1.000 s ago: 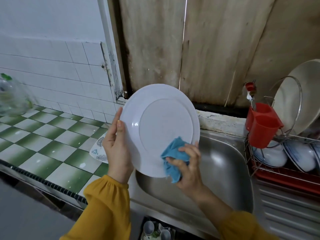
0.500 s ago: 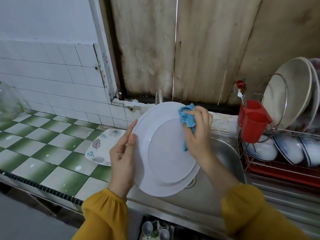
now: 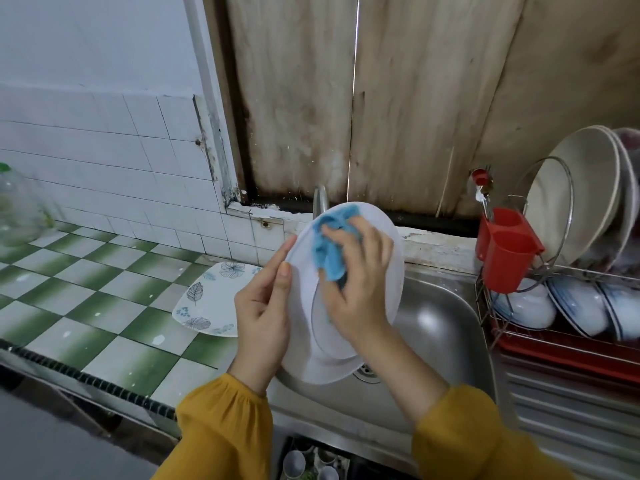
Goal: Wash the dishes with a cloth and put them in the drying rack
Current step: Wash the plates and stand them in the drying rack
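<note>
A round white plate [image 3: 304, 348] is held on edge over the steel sink [image 3: 440, 334]. My left hand [image 3: 263, 313] grips its left rim, thumb on the front face. My right hand [image 3: 353, 289] presses a crumpled blue cloth [image 3: 329, 251] against the upper left part of the plate's face, fingers curled over the cloth. The drying rack [image 3: 568, 344] stands right of the sink, with several bowls and large plates in it.
A square leaf-patterned plate [image 3: 211, 299] lies on the green-and-white tiled counter [image 3: 86, 296] left of the sink. A red cutlery holder [image 3: 505, 251] hangs on the rack. The tap [image 3: 320, 199] rises behind the plate. A clear glass jar [image 3: 20, 209] sits far left.
The plate has come down over the sink. My right hand carried the cloth from the plate's lower edge up to the top, then across to the upper left.
</note>
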The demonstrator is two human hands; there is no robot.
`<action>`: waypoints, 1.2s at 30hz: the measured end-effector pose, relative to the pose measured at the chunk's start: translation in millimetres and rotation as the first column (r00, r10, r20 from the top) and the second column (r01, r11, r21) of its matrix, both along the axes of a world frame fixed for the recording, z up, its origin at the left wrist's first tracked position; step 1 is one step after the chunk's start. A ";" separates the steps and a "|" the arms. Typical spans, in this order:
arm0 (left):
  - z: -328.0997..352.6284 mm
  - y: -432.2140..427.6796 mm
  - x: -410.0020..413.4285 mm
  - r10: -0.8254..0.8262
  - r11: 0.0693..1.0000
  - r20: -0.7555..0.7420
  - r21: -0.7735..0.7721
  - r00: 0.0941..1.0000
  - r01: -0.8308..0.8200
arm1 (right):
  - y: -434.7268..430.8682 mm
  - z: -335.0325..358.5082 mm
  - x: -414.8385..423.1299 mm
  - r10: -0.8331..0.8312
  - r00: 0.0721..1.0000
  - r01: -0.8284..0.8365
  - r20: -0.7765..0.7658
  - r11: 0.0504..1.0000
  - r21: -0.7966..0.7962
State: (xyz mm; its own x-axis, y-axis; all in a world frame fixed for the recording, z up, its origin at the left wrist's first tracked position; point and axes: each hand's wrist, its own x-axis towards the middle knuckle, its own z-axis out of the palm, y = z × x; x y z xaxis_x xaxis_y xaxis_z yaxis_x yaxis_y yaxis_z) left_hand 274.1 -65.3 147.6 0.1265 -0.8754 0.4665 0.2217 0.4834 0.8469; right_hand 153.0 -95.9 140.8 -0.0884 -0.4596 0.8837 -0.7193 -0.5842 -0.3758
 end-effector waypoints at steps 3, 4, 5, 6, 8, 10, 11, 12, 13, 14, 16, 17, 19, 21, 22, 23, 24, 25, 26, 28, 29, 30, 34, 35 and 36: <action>-0.5 0.1 4.3 0.006 1.000 0.001 -0.026 1.000 -0.006 | 4.0 -4.9 1.9 0.012 0.983 -0.020 -0.182 0.999 -0.040; -0.7 1.7 5.0 0.009 1.000 -0.007 -0.022 1.000 -0.009 | 2.1 -6.3 -1.9 0.016 0.989 -0.022 -0.149 0.999 -0.041; -1.1 3.2 4.9 0.010 1.000 -0.023 -0.012 1.000 -0.010 | -0.3 -7.8 -6.2 0.015 0.997 -0.018 -0.073 0.999 -0.032; -1.6 5.7 4.3 0.011 1.000 -0.041 0.004 0.999 -0.011 | -2.9 -9.5 -10.8 -0.003 0.999 0.004 0.048 1.000 -0.008; -4.1 8.9 3.3 0.034 0.999 -0.049 0.013 0.998 -0.034 | -8.6 -9.7 -18.9 -0.089 0.922 0.047 0.377 0.992 0.118; -5.9 11.2 0.9 0.043 0.999 -0.023 0.010 0.999 -0.042 | -13.6 -6.0 -23.5 -0.176 0.790 0.022 0.587 0.966 0.259; -6.0 11.8 -0.8 0.040 0.999 -0.015 0.007 0.999 -0.040 | -14.2 -4.3 -22.7 -0.191 0.784 0.023 0.590 0.960 0.280; -6.3 11.6 -2.5 0.036 0.999 -0.012 0.006 0.999 -0.036 | -13.1 -2.6 -19.9 -0.180 0.820 0.041 0.543 0.965 0.258; -6.2 10.3 -4.3 0.034 0.999 -0.013 0.008 0.999 -0.034 | -10.7 -1.7 -15.4 -0.151 0.873 0.059 0.464 0.976 0.209; -5.8 7.6 -4.8 0.033 0.999 -0.017 0.012 0.999 -0.032 | -7.5 -1.4 -9.5 -0.111 0.924 0.060 0.366 0.987 0.149; -4.2 0.9 -3.1 0.020 0.999 -0.038 0.027 0.999 -0.019 | -0.9 -4.8 1.1 -0.022 0.989 0.015 0.146 0.999 0.050; -2.6 -2.1 -1.2 0.021 0.999 -0.040 0.025 0.999 -0.020 | 1.2 -7.4 4.7 0.020 0.999 -0.021 0.045 1.000 0.015; 1.8 -6.9 2.0 0.027 0.999 -0.046 0.024 0.999 -0.026 | 1.6 -13.1 6.8 0.087 0.992 -0.090 -0.094 0.996 -0.026; 6.6 -11.0 4.4 0.015 0.999 -0.112 0.048 0.994 -0.010 | 2.4 -20.4 7.6 0.132 0.970 -0.147 -0.206 0.988 -0.058; 8.8 -14.2 5.4 0.024 0.998 -0.141 0.055 0.990 -0.016 | 3.3 -26.2 8.0 0.144 0.951 -0.173 -0.275 0.981 -0.083; 12.0 -17.3 7.0 0.053 0.997 -0.161 0.058 0.986 -0.044 | 4.0 -33.7 7.9 0.147 0.927 -0.198 -0.346 0.973 -0.118; 14.7 -20.7 9.5 0.086 0.995 -0.180 0.060 0.980 -0.076 | 4.9 -42.2 6.1 0.144 0.903 -0.222 -0.406 0.963 -0.153; 17.7 -23.2 12.6 0.115 0.992 -0.200 0.066 0.973 -0.104 | 5.6 -52.9 2.2 0.134 0.886 -0.237 -0.443 0.954 -0.184; 21.2 -27.1 16.7 0.140 0.989 -0.221 0.070 0.965 -0.127 | 3.2 -62.9 -4.7 0.119 0.883 -0.238 -0.454 0.947 -0.214; 25.5 -30.7 25.2 0.166 0.985 -0.251 0.093 0.954 -0.147 | 0.7 -80.8 -21.8 0.093 0.929 -0.193 -0.357 0.948 -0.254; 26.6 -32.1 29.5 0.169 0.984 -0.270 0.103 0.948 -0.146 | -0.6 -86.4 -29.3 0.086 0.962 -0.153 -0.258 0.955 -0.253; 26.1 -33.8 34.1 0.170 0.983 -0.288 0.109 0.942 -0.144 | -2.3 -89.5 -35.5 0.082 0.987 -0.112 -0.138 0.966 -0.232; 19.0 -34.4 45.4 0.136 0.989 -0.257 0.088 0.957 -0.117 | -12.0 -75.5 -49.5 0.084 0.968 -0.063 0.236 0.993 -0.095; 17.8 -32.5 45.5 0.122 0.991 -0.238 0.077 0.964 -0.107 | -15.1 -69.3 -53.5 0.095 0.956 -0.073 0.278 0.993 -0.087; 16.6 -30.2 45.6 0.114 0.993 -0.230 0.068 0.966 -0.101 | -18.7 -62.9 -57.7 0.098 0.949 -0.074 0.301 0.993 -0.091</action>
